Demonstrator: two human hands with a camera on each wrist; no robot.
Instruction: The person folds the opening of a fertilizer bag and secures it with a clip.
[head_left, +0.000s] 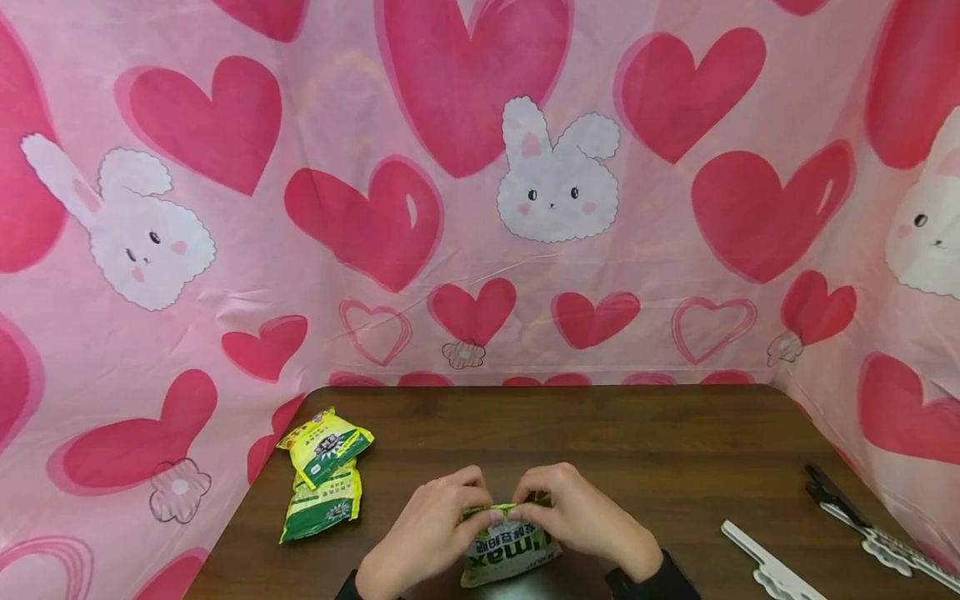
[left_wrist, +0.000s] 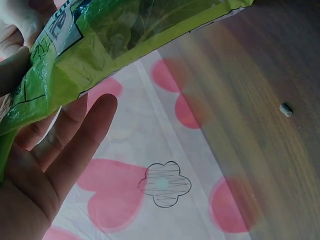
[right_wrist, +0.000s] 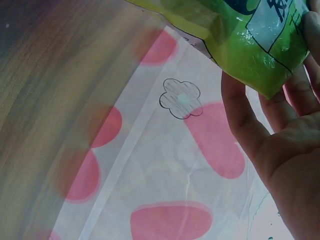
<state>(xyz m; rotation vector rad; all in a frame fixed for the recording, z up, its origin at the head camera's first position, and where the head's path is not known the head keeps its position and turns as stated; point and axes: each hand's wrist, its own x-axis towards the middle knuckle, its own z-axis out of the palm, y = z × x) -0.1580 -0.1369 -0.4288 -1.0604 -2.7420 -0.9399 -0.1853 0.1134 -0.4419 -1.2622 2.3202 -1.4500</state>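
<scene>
A plastic packet (head_left: 510, 554) with large dark print stands at the front middle of the table, its back face towards me. My left hand (head_left: 441, 518) pinches its top edge left of the middle, thumb in front and fingers behind. Close beside it, my right hand (head_left: 576, 510) pinches the same edge on the right. In the left wrist view the packet (left_wrist: 110, 55) shows a glossy green and yellow face with a dark see-through patch. Some fingers of each hand extend behind the film. The right wrist view shows a lower-lit green corner of the packet (right_wrist: 250, 50) against the fingers.
Two yellow and green packets, an upper one (head_left: 330, 446) overlapping a lower one (head_left: 322, 504), lie at the table's left. A white strip with a scalloped tab (head_left: 765, 558) and a black-and-white one (head_left: 862, 525) lie at right. A small grey pellet (left_wrist: 285, 109) sits on the wood.
</scene>
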